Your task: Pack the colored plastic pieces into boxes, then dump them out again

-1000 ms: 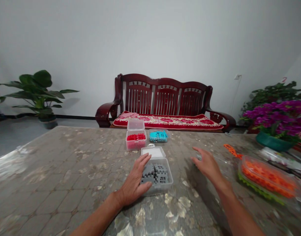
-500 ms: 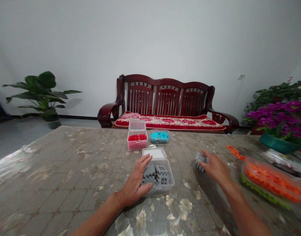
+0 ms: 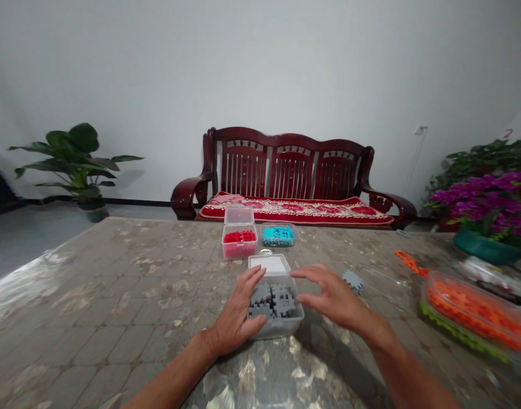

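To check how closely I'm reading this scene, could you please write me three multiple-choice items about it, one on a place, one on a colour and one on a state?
1. Where does the loose grey plastic piece lie?
A. On the floor
B. On the table, right of the box of grey pieces
C. On the bench

2. What colour are the pieces in the shallow container?
A. Cyan
B. Orange
C. Purple

3. What state is the box of red pieces in?
A. Tipped on its side
B. Closed with its lid
C. Upright and open, with a clear lid behind it

1: B, it sits on the tabletop, right of that box.
2: A, cyan fills the container.
3: C, the red pieces show uncovered.
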Demonstrator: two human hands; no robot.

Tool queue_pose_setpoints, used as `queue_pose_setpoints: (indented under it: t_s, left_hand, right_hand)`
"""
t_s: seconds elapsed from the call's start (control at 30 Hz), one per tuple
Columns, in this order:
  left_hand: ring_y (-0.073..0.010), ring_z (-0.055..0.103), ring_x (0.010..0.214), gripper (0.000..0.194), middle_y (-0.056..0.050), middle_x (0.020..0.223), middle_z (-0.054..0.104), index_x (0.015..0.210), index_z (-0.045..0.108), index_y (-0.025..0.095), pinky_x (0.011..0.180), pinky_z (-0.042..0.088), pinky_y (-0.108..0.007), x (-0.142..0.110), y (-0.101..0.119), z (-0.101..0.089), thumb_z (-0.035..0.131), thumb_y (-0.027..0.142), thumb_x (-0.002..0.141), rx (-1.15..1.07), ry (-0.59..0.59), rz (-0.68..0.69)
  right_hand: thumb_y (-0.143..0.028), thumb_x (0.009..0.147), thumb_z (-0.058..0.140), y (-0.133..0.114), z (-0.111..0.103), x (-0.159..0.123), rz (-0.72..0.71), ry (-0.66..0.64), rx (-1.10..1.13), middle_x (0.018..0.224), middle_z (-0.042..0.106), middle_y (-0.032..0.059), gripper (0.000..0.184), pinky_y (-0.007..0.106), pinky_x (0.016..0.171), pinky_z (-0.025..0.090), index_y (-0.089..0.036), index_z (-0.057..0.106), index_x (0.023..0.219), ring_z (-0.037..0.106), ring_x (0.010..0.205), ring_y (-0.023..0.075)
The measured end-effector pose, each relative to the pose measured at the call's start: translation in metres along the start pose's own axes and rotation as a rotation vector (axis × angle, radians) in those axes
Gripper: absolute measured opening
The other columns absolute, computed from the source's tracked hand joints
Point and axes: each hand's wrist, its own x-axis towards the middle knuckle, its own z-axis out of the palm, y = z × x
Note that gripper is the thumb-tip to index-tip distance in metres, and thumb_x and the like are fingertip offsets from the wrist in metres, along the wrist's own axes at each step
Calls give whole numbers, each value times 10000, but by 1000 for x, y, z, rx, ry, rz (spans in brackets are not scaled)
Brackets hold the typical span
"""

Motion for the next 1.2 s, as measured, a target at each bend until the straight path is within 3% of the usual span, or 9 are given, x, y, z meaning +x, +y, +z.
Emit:
queue_pose_setpoints:
  t_s: [0.13, 0.3, 0.43, 0.77, 0.93, 1.07, 1.2]
  left_hand:
    - [-390, 288, 1532, 772, -153, 1654, 287, 1635, 227, 284, 1249, 259, -605, 0, 0, 0, 502, 614, 994, -8, -4, -11]
    - [-380, 298, 1529, 743, -134, 1656, 294, 1630, 228, 319, 1246, 272, -597, 0, 0, 0, 508, 592, 998, -11, 6, -3]
    - [-385, 280, 1535, 725, -121, 1663, 273, 1629, 212, 344, 1243, 266, -621, -1, -2, 1, 496, 586, 1007, -14, 2, -8]
    - [-392, 261, 1543, 735, -139, 1661, 260, 1630, 220, 317, 1255, 240, -628, -2, -2, 0, 504, 578, 1005, -19, -10, -23]
    - [-391, 271, 1538, 738, -141, 1657, 270, 1630, 225, 310, 1250, 250, -624, -1, -2, 1, 504, 580, 1002, -20, -5, -16]
    - [-389, 285, 1531, 739, -140, 1655, 277, 1630, 226, 310, 1247, 264, -609, 0, -1, 1, 504, 583, 1001, -12, 1, -6]
    - [-386, 284, 1531, 736, -139, 1653, 273, 1630, 214, 317, 1245, 265, -605, 0, 0, 0, 486, 605, 1009, 2, -2, -4]
  right_hand:
    - [-313, 848, 627, 61, -17, -7, 242, 240, -131, 1196, 774, 73, 371, 471, 1043, 510, -256, 760, 1190, 692, 1136, 284]
    - [-351, 797, 673, 125, -28, -27, 479, 249, -430, 1299, 731, 153, 531, 516, 1064, 487, -178, 714, 1297, 658, 1226, 376]
    - [-341, 770, 700, 135, -27, -39, 551, 174, -569, 1314, 722, 164, 578, 519, 1030, 499, -181, 704, 1325, 657, 1222, 406]
    - [-278, 760, 674, 142, -27, -43, 567, 176, -625, 1242, 760, 122, 542, 480, 945, 540, -225, 714, 1298, 692, 1150, 382]
    - [-287, 771, 671, 113, -24, -33, 501, 243, -423, 1209, 764, 134, 586, 483, 994, 519, -172, 668, 1345, 691, 1133, 358]
    - [-239, 728, 713, 48, -10, -15, 239, 212, -121, 1220, 746, 82, 667, 456, 1064, 481, -220, 624, 1389, 652, 1169, 289]
    - [-143, 705, 718, -12, 8, 5, 36, 46, 10, 1234, 727, 55, 721, 455, 1079, 466, -270, 609, 1405, 619, 1186, 263]
